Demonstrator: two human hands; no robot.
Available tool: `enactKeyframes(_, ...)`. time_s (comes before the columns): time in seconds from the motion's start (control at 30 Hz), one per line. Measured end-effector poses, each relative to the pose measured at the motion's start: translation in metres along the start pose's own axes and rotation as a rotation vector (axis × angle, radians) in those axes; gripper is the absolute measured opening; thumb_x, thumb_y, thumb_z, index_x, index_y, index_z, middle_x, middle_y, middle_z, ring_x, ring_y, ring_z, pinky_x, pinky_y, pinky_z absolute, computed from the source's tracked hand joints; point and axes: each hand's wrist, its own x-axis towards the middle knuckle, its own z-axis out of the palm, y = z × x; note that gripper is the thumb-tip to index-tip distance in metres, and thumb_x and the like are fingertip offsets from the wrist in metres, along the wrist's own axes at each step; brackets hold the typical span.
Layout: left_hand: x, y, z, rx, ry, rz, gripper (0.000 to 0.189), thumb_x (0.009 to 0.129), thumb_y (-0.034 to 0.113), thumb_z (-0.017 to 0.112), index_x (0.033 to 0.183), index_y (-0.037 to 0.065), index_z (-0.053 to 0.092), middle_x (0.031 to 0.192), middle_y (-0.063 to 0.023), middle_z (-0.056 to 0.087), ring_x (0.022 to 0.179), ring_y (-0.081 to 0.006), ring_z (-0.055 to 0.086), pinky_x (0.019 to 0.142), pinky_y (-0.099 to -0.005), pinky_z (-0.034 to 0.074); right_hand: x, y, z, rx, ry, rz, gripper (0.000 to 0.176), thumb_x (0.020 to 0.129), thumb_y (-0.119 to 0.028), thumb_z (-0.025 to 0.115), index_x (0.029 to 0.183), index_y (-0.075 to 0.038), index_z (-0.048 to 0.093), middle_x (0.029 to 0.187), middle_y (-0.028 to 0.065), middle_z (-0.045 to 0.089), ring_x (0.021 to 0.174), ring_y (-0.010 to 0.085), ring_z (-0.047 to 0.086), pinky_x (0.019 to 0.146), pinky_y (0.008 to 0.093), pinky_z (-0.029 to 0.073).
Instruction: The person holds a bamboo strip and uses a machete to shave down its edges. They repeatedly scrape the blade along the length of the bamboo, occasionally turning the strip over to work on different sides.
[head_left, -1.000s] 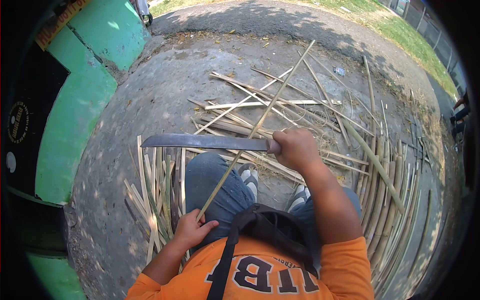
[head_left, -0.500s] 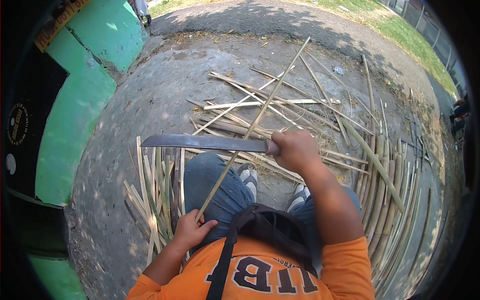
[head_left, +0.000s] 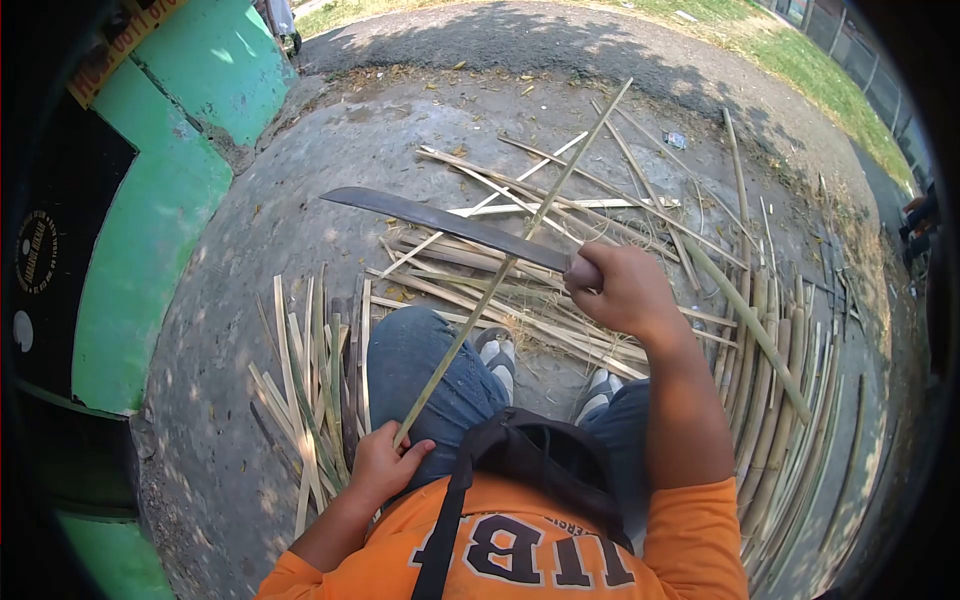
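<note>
A long thin bamboo strip (head_left: pixel 464 335) slants from my lap up toward the road. My left hand (head_left: pixel 383 464) is closed round its near end, beside my left thigh. My right hand (head_left: pixel 627 288) grips the wooden handle of a large machete (head_left: pixel 440 218). The blade points left and lies across the strip, about midway along it. Beyond my shoes, split bamboo pieces (head_left: pixel 470 255) lie crossed on the ground.
More strips (head_left: pixel 309 380) lie to the left of my knee. Long bamboo poles (head_left: pixel 765 400) are laid out on the right. A green wall (head_left: pixel 150 250) stands at the left. At the far right edge, part of a person (head_left: pixel 917 225) shows.
My right hand has moved forward and slightly right with the machete, so the blade crosses the strip farther from me. The strip's far end has shifted slightly right.
</note>
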Motion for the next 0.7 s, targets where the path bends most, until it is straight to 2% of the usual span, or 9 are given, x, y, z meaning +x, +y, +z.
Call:
enactKeyframes(0.03, -0.001, 0.000, 0.000, 0.004, 0.004, 0.005, 0.049, 0.085, 0.040, 0.087, 0.078, 0.003, 0.057, 0.061, -0.0136, 0.059, 0.054, -0.0307, 0.058, 0.055, -0.0396, 0.047, -0.003, -0.001, -0.006, 0.043, -0.021, -0.003, 0.020, 0.078, -0.025, 0.075, 0.089, -0.009, 0.070, 0.083, 0.0184, 0.072, 0.083, 0.0415, 0.070, 0.076, 0.0517, 0.055)
enactKeyframes(0.13, -0.001, -0.002, 0.004, -0.025, 0.035, 0.057, 0.044, 0.084, 0.030, 0.089, 0.077, 0.004, 0.054, 0.058, -0.0066, 0.052, 0.053, -0.0168, 0.045, 0.052, -0.0345, 0.039, -0.003, 0.009, -0.017, 0.075, -0.063, -0.035, 0.022, 0.076, -0.024, 0.075, 0.091, -0.009, 0.070, 0.084, 0.0180, 0.071, 0.083, 0.0399, 0.070, 0.076, 0.0503, 0.054)
enactKeyframes(0.23, 0.000, -0.002, 0.002, -0.037, 0.024, 0.055, 0.045, 0.084, 0.030, 0.089, 0.077, 0.004, 0.054, 0.059, -0.0065, 0.052, 0.054, -0.0166, 0.045, 0.052, -0.0345, 0.039, -0.003, 0.014, -0.018, -0.012, 0.019, -0.138, 0.027, 0.075, -0.030, 0.081, 0.092, -0.010, 0.071, 0.082, 0.0169, 0.071, 0.081, 0.0386, 0.070, 0.072, 0.0490, 0.054)
enactKeyframes(0.33, 0.001, 0.002, -0.002, -0.061, -0.010, 0.023, 0.044, 0.085, 0.029, 0.089, 0.077, 0.004, 0.054, 0.059, -0.0053, 0.052, 0.055, -0.0147, 0.045, 0.052, -0.0341, 0.039, -0.003, 0.007, -0.020, -0.140, -0.017, -0.070, 0.035, 0.076, -0.040, 0.084, 0.092, -0.011, 0.072, 0.081, 0.0151, 0.072, 0.080, 0.0378, 0.070, 0.070, 0.0473, 0.053)
enactKeyframes(0.43, 0.003, 0.000, -0.003, -0.073, -0.045, -0.011, 0.042, 0.086, 0.028, 0.088, 0.078, 0.004, 0.054, 0.060, -0.0036, 0.051, 0.057, -0.0123, 0.044, 0.052, -0.0332, 0.039, -0.007, -0.005, -0.030, -0.086, -0.062, -0.039, 0.041, 0.077, -0.048, 0.085, 0.092, -0.012, 0.073, 0.079, 0.0133, 0.072, 0.079, 0.0374, 0.070, 0.071, 0.0466, 0.053)
enactKeyframes(0.53, 0.005, -0.008, -0.003, -0.123, -0.057, -0.031, 0.041, 0.087, 0.028, 0.088, 0.078, 0.005, 0.054, 0.062, -0.0009, 0.051, 0.059, -0.0100, 0.043, 0.053, -0.0316, 0.039, -0.006, -0.006, -0.023, 0.044, -0.044, -0.094, 0.043, 0.079, -0.049, 0.084, 0.095, -0.010, 0.073, 0.082, 0.0134, 0.072, 0.081, 0.0371, 0.071, 0.071, 0.0460, 0.053)
enactKeyframes(0.7, 0.005, -0.013, -0.005, -0.187, -0.087, -0.039, 0.043, 0.086, 0.029, 0.089, 0.078, 0.008, 0.053, 0.064, 0.0035, 0.048, 0.061, -0.0068, 0.042, 0.053, -0.0278, 0.037, 0.000, 0.014, -0.008, 0.074, 0.074, -0.293, 0.045, 0.081, -0.045, 0.084, 0.106, -0.009, 0.073, 0.089, 0.0143, 0.073, 0.087, 0.0388, 0.069, 0.073, 0.0475, 0.053)
